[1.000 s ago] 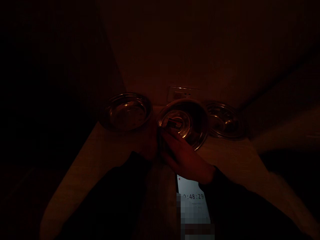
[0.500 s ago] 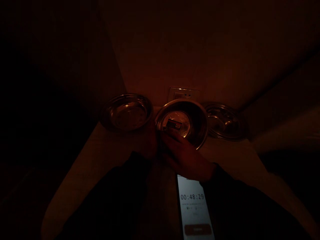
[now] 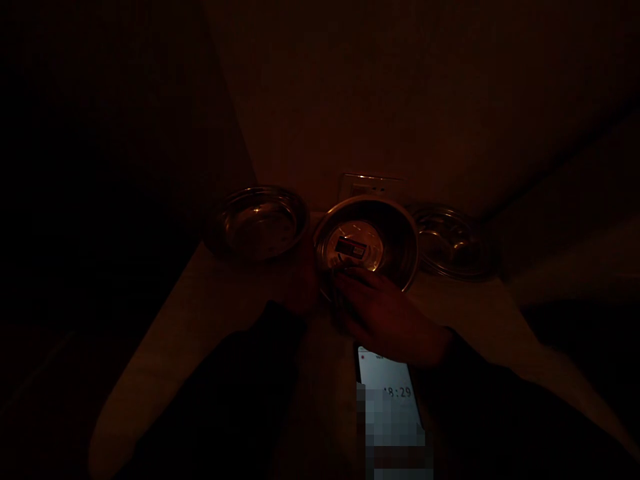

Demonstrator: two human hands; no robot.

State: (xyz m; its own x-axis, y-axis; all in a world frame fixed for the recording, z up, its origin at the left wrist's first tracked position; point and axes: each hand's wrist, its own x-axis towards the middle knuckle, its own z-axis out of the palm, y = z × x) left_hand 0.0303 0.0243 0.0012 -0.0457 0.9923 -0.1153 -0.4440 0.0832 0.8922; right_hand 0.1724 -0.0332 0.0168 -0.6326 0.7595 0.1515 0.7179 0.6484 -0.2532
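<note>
A deep metal bowl (image 3: 400, 250) is tilted towards me in the middle, with a dark rectangular label (image 3: 351, 247) on its inner bottom. At its left side my left hand (image 3: 302, 283) is closed on the rim, as far as the dim light shows. My right hand (image 3: 383, 310) reaches over the near rim, fingers together and bent into the bowl. A dark patch lies under those fingertips; whether it is a cloth or shadow I cannot make out.
Shallow metal dishes stand on either side, the left dish (image 3: 260, 233) and the right dish (image 3: 447, 247). A lit phone (image 3: 385, 370), partly pixelated, lies on the wooden table (image 3: 165, 347). Behind is a wall with an outlet plate (image 3: 345, 183). The room is very dark.
My right hand has shifted slightly right and down along the bowl's near side. The whole view has moved a little, and the phone's lower part is now pixelated.
</note>
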